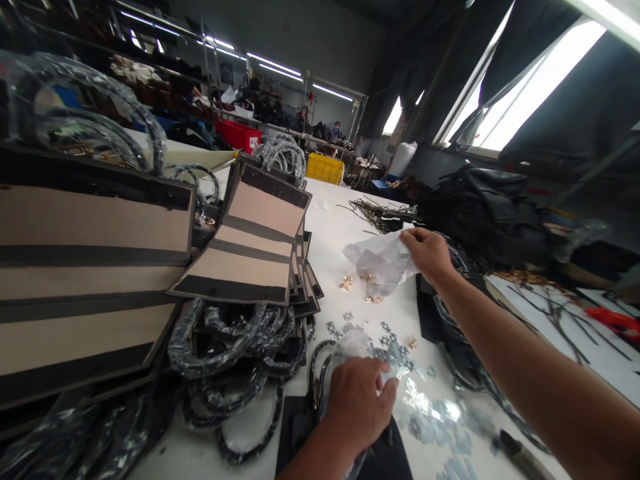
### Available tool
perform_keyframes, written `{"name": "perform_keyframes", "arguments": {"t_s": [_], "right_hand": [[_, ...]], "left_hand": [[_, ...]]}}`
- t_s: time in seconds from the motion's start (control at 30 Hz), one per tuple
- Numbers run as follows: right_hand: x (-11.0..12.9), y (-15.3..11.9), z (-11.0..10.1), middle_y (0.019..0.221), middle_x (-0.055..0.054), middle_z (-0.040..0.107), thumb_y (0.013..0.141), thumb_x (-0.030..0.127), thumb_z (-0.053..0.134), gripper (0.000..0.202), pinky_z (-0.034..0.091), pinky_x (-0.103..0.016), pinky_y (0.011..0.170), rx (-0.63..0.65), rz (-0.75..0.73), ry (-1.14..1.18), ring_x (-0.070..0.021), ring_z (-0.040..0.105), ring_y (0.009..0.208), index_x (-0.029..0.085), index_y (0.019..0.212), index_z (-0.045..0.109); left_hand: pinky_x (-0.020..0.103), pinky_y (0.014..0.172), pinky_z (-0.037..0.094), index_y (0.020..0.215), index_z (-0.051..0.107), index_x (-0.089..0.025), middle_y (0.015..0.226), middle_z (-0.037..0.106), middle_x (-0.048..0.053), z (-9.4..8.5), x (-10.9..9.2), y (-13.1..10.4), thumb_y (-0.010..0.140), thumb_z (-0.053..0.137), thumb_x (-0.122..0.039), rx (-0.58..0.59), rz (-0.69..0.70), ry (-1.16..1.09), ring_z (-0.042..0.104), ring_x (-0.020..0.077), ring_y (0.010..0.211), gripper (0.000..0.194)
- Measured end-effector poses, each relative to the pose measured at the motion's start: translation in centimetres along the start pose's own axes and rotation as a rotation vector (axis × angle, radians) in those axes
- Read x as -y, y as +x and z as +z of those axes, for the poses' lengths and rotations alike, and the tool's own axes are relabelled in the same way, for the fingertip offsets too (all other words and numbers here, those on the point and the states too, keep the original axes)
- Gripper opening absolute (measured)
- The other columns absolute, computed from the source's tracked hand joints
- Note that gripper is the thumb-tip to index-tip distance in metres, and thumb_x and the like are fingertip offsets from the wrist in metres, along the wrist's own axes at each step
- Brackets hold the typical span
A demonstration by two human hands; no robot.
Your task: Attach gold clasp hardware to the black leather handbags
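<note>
Far left, large panels point(95, 220), tan and black, stand at the counter's point(325, 207) edge. Beside them a fanned panel stack point(257, 230) lies over plastic-wrapped handles point(253, 333). Left hand point(357, 397), fingers curled, is over a black piece point(295, 423) and by clear plastic; whether it grips anything, cannot tell. Beyond it, gold fittings point(346, 283) in small clusters; nearer, metal plates point(395, 353) scattered flat. White bag point(383, 257) hangs tilted above the counter, gold bits at its lower edge, inside or under unclear. Right hand point(427, 257) pinches its upper right corner. Dark tool point(523, 453) lower right. Step in hand, as judged: handling the bag among the fittings. Next move would call for a firm corner grip, slow tilt, small pieces kept from scattering.
</note>
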State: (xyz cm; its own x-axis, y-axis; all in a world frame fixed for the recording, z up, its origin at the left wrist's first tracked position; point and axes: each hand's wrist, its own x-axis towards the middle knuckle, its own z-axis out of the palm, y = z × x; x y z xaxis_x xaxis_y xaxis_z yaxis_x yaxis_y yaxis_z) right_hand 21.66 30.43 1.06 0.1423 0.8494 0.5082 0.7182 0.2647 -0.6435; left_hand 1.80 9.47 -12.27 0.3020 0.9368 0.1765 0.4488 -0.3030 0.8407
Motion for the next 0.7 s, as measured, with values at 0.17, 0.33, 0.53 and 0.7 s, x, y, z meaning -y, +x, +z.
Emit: {"name": "perform_keyframes", "arguments": {"t_s": [0.17,0.33,0.53,0.7], "right_hand": [[0.8,0.2,-0.5,0.07,-0.004,0.07,0.083,0.049,0.066,0.034,0.042,-0.027,0.06,0.016,-0.048,-0.089,-0.0169,0.056,0.062,0.016,0.082,0.076],[0.7,1.0,-0.9,0.073,-0.004,0.071,0.084,0.05,0.066,0.037,0.042,-0.027,0.058,-0.062,-0.064,-0.091,-0.0174,0.058,0.064,0.015,0.088,0.078],[1.5,1.7,-2.0,0.07,-0.004,0.07,0.082,0.046,0.067,0.034,0.042,-0.028,0.061,-0.101,-0.096,-0.165,-0.0178,0.058,0.064,0.014,0.084,0.078],[3.6,2.3,-3.4,0.072,-0.003,0.069,0.085,0.042,0.066,0.029,0.043,-0.029,0.063,-0.243,-0.163,-0.154,-0.0173,0.057,0.064,0.016,0.086,0.078]], "left_hand": [[0.035,0.079,0.045,0.102,0.076,-0.026,0.078,0.073,-0.001,0.1,0.1,-0.1,0.089,0.064,-0.034,0.0,-0.01,0.004,0.068,0.0215,0.079,0.02],[0.034,0.078,0.045,0.102,0.077,-0.026,0.077,0.073,-0.001,0.1,0.2,-0.1,0.089,0.064,-0.036,-0.002,0.003,-0.007,0.068,0.0216,0.079,0.021],[0.034,0.077,0.045,0.101,0.077,-0.024,0.076,0.073,-0.001,-0.1,0.0,0.0,0.089,0.064,-0.034,-0.003,0.014,0.008,0.067,0.021,0.076,0.02],[0.034,0.074,0.045,0.101,0.076,-0.024,0.078,0.073,0.0,0.1,0.2,-0.2,0.09,0.065,-0.032,-0.031,0.053,0.022,0.068,0.0209,0.075,0.017]]}}
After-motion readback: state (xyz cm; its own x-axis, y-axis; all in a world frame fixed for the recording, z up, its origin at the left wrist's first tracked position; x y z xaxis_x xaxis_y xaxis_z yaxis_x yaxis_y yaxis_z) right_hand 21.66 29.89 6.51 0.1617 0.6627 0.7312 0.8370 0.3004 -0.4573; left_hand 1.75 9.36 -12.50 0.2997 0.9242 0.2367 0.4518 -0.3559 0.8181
